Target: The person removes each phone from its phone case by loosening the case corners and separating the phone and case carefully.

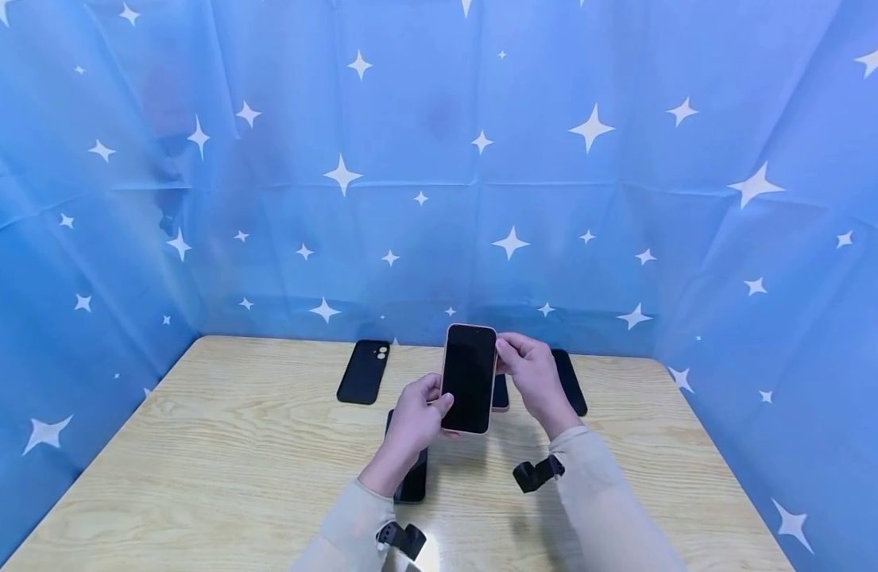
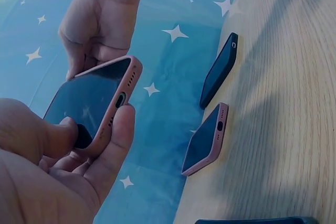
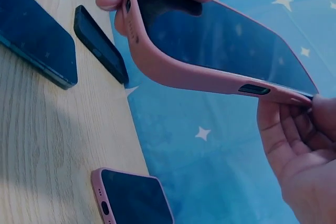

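Observation:
A smartphone in a pink case (image 1: 470,377) is held up above the table, its dark screen facing me. My left hand (image 1: 415,417) grips its lower left part. In the left wrist view the thumb (image 2: 62,136) lies over the screen's corner and a finger reaches the bottom edge by the charging port. At the upper right side, my right hand (image 1: 531,369) pinches the case edge between thumb and fingers. The right wrist view shows a cutout in the pink case's side (image 3: 254,89) close to those fingers. The back of the held phone is hidden.
Behind the held phone lies another phone in a pink case (image 1: 500,395). An empty black phone case (image 1: 363,372) with camera holes lies at the back left. A dark phone (image 1: 413,481) is partly under my left arm. Another black phone-shaped item (image 1: 570,383) lies beyond my right wrist. A starry blue curtain (image 1: 439,238) borders the table.

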Demonstrator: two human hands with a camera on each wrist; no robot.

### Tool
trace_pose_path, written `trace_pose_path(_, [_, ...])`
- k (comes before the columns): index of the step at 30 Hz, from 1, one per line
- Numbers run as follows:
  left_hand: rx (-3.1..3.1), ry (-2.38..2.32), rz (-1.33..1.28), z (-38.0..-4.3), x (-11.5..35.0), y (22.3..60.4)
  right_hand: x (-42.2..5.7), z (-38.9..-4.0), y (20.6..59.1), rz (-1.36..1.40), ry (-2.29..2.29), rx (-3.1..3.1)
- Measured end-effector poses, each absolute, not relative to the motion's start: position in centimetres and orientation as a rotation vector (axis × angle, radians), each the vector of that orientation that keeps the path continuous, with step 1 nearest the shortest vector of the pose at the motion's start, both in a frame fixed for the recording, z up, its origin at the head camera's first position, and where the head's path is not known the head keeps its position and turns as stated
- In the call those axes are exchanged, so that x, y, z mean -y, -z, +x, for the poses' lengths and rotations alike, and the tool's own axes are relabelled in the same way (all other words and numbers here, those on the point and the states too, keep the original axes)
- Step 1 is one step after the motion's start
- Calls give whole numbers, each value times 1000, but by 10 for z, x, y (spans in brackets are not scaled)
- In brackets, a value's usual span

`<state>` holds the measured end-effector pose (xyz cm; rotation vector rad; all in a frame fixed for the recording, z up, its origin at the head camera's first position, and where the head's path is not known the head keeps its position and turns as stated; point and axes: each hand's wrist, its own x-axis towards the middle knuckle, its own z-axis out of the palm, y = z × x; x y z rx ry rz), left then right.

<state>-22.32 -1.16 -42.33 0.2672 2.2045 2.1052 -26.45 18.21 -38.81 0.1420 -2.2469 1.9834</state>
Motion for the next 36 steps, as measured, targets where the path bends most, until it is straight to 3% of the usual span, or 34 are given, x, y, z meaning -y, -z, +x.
trace_pose_path(20, [-2103, -2144, 300, -227, 12, 419, -179, -264, 389, 78, -2368, 1948])
trace_pose_path(36, [-2120, -2216, 211, -239, 28, 424, -182, -262, 407, 298, -2327, 2318])
